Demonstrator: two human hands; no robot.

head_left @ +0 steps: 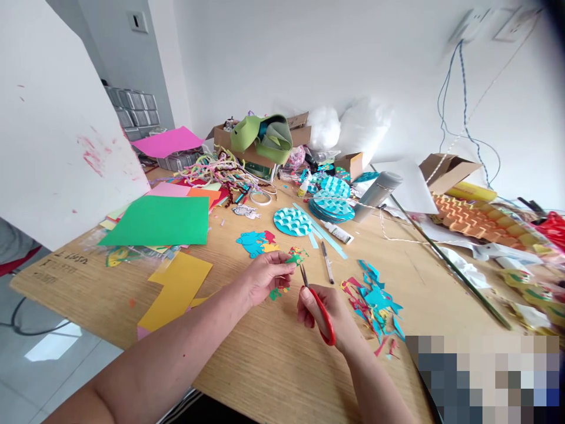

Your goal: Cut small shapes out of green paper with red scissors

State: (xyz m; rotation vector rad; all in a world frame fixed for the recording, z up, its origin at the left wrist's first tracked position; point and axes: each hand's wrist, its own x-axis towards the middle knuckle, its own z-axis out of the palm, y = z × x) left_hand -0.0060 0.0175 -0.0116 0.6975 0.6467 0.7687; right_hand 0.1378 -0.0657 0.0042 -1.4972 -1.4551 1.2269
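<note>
Between the fingertips of my left hand [270, 277] is a small piece of green paper [295, 259]. My right hand [324, 309] grips red-handled scissors [325, 321], their blades pointing up and close beside the green paper; I cannot tell whether they touch it. Tiny green and orange paper bits [278, 292] lie under my left hand. Just beyond it are blue paper cutouts [252, 243], with yellow and red pieces beside them. Blue, red and yellow scraps [375, 300] form a pile right of my right hand. A pen [327, 262] lies past the scissors.
Green sheets [163, 221] and yellow paper [180, 288] lie on the left. Wavy blue-and-white discs [292, 222], a glue tube [339, 232] and a grey cylinder [378, 196] stand farther back. A long green stick [450, 265] crosses the right side. Boxes and pipe cleaners [220, 171] crowd the wall.
</note>
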